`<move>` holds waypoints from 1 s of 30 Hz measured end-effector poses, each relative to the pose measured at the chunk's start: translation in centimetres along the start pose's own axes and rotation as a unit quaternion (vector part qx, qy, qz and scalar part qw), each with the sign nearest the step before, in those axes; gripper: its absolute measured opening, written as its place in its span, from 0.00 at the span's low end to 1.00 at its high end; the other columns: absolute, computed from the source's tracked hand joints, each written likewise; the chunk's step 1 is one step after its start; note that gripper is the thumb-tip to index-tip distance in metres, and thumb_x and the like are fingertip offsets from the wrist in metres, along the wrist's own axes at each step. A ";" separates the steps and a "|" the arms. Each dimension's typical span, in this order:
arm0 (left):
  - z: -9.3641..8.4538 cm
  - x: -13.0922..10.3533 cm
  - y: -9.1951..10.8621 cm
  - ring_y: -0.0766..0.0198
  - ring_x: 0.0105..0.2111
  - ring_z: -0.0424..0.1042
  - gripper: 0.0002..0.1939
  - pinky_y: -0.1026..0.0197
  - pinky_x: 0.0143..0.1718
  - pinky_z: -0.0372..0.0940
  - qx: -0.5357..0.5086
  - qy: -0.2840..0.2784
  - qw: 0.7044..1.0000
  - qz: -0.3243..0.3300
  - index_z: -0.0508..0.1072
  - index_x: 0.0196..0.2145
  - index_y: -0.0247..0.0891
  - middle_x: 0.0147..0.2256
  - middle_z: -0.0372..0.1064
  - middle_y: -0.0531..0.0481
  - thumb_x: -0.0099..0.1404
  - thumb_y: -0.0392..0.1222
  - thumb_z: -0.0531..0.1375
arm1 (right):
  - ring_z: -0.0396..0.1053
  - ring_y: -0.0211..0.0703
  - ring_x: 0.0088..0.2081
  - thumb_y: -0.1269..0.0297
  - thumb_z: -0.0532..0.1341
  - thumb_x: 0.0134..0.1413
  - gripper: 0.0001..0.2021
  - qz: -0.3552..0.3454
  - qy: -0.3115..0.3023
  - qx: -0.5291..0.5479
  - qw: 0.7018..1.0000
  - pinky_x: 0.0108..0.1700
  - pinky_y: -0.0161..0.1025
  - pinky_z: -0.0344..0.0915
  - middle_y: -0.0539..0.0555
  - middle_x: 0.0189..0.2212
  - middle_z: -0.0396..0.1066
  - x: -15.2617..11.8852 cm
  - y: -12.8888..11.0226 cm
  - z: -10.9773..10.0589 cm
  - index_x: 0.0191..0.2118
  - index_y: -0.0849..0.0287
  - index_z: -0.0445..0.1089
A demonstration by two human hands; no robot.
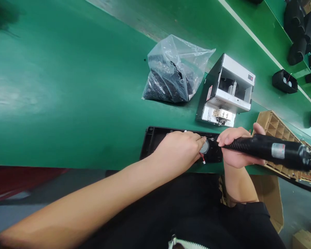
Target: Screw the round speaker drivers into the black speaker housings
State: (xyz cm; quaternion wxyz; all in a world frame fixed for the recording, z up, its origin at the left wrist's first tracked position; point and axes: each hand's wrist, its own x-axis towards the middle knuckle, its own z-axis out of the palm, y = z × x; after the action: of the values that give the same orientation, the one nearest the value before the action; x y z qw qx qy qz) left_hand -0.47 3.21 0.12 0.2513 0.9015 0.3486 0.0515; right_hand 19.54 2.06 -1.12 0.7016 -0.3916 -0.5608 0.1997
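A black plastic housing (158,133) lies on the green bench in front of me, with a round silver speaker (204,147) in it and a red wire (202,158) ending in a white plug. My left hand (180,148) rests over the housing, its fingers bent together at the speaker's edge. What its fingertips pinch, if anything, is hidden. Wrapped in my right hand (235,148) is a black electric screwdriver (264,147), lying nearly level, its front end pointing left over the housing's right end. Its tip is hard to make out.
Behind the housing stands a silver screw feeder (225,93). To its left sits a clear plastic bag (171,72) of small black parts. A cardboard divider box (271,124) is at right. Farther off are a black speaker box (285,81) and several black cylinders (298,50).
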 end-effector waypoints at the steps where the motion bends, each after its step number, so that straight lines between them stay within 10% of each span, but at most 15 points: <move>1: -0.1 0.0 0.0 0.46 0.49 0.92 0.15 0.52 0.41 0.76 0.002 -0.006 1.000 0.000 0.89 0.60 0.39 0.54 0.92 0.41 0.78 0.41 0.72 | 0.61 0.41 0.14 0.16 0.50 0.73 0.40 -0.008 -0.013 -0.002 1.000 0.18 0.40 0.69 0.40 0.24 0.71 -0.2 0.1 0.1 0.71 0.37 0.73; 20: 0.3 0.1 0.0 0.46 0.49 0.92 0.14 0.53 0.42 0.77 -0.008 0.008 1.000 -0.004 0.90 0.57 0.40 0.55 0.92 0.40 0.75 0.40 0.75 | 0.60 0.41 0.13 0.20 0.43 0.78 0.42 0.007 0.034 0.050 0.998 0.16 0.37 0.66 0.42 0.22 0.73 0.8 -0.3 0.9 0.70 0.43 0.76; 30: -0.3 0.1 -0.1 0.45 0.49 0.91 0.16 0.53 0.39 0.75 0.009 -0.020 1.000 -0.005 0.89 0.61 0.40 0.53 0.92 0.42 0.79 0.43 0.72 | 0.60 0.39 0.14 0.22 0.50 0.78 0.40 -0.057 -0.075 0.072 0.993 0.17 0.36 0.67 0.41 0.23 0.72 0.3 0.6 1.1 0.77 0.40 0.73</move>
State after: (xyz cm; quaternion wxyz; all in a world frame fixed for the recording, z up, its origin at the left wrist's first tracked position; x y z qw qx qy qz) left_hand -0.51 3.45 0.30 0.2509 0.9026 0.3485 0.0290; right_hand 18.65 3.00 -1.31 0.6946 -0.2910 -0.6171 0.2281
